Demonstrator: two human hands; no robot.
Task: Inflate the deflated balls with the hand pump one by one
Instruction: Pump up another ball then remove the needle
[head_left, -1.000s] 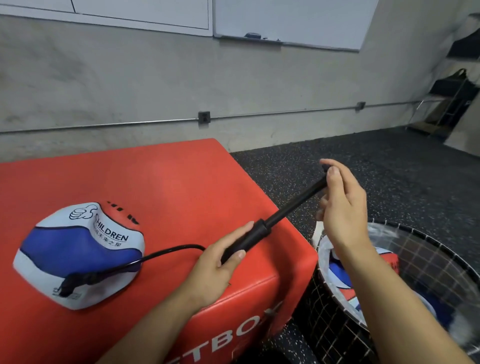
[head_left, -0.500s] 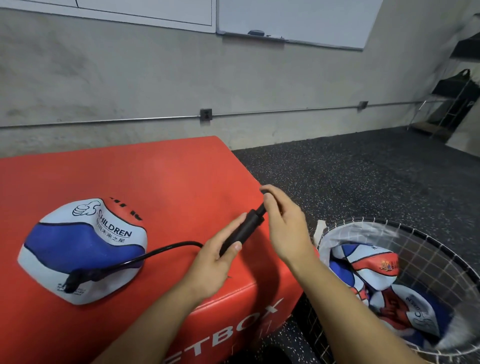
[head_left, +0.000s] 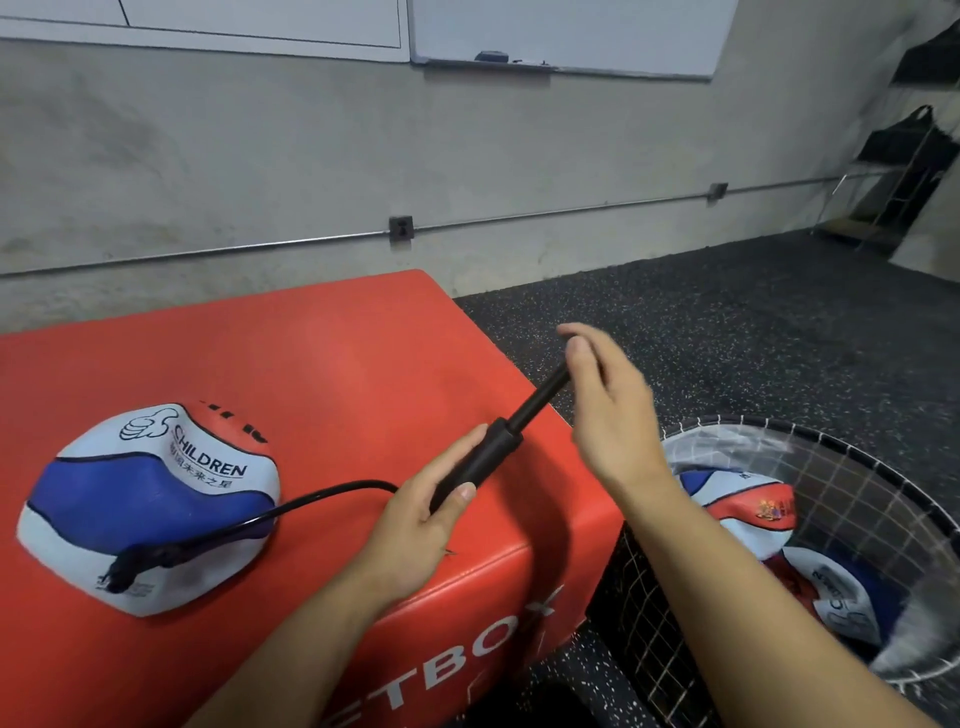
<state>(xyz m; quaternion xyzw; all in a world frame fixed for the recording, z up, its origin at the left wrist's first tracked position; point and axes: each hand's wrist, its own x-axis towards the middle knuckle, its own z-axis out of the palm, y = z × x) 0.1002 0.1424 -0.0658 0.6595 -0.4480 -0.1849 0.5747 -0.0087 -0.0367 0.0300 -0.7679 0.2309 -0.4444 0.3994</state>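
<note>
While my left hand (head_left: 415, 519) curls its fingers (head_left: 460, 493) and thumb around the black barrel of the hand pump (head_left: 485, 462), my right hand (head_left: 608, 410) holds the end of the half-drawn plunger rod (head_left: 535, 402), though its fingers are blurred and I cannot tell exactly how they close. I judge the pump light and rigid, best gripped at barrel and handle, while the hose (head_left: 311, 501) looks limp. It runs left across the red box (head_left: 337, 364) to the valve of the soft, caved-in ball (head_left: 145, 499); more balls (head_left: 748, 509) wait in a wire basket (head_left: 831, 467) on my right.
</note>
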